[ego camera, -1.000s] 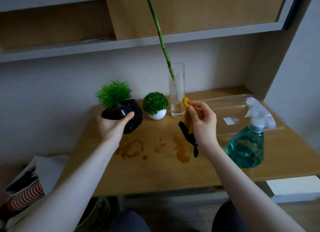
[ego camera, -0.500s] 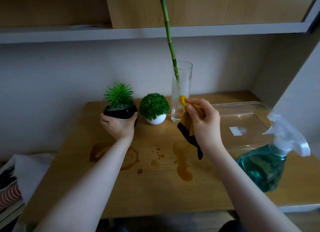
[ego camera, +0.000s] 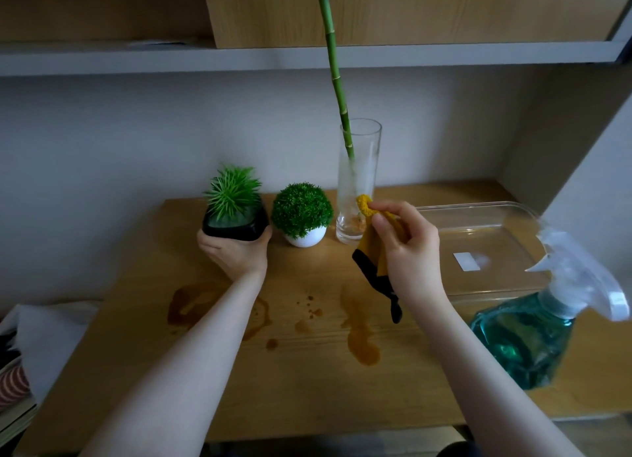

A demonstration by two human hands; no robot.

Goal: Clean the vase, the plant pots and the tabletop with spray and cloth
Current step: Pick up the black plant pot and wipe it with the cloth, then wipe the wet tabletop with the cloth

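- Head view takes the glass vase (ego camera: 359,183) as its landmark; it stands upright at the back of the wooden desk (ego camera: 307,381), under a grey shelf (ego camera: 239,58), with a green bamboo stalk (ego camera: 337,80) rising out of it past the shelf edge.
- Just left of the vase sits a round green plant in a white pot (ego camera: 302,215); further left, a spiky plant in a black pot (ego camera: 236,214).
- Right of the vase lies a clear plastic tray (ego camera: 485,248); nearer the camera than the tray stands a spray bottle (ego camera: 533,330) of teal liquid with a white trigger.
- Brown spill stains (ego camera: 359,337) mark the desk in front of the vase.
- Vase glass looks cloudy, with brownish residue at its base.
- Left hand (ego camera: 234,255) cups the black pot from the near side, fingers curled round it.
- Right hand (ego camera: 407,248) pinches a yellow-and-black cloth (ego camera: 376,248), whose yellow tip touches the vase's lower right wall.
- Far left of the vase, off the desk edge, lies a pile of fabric (ego camera: 20,354).
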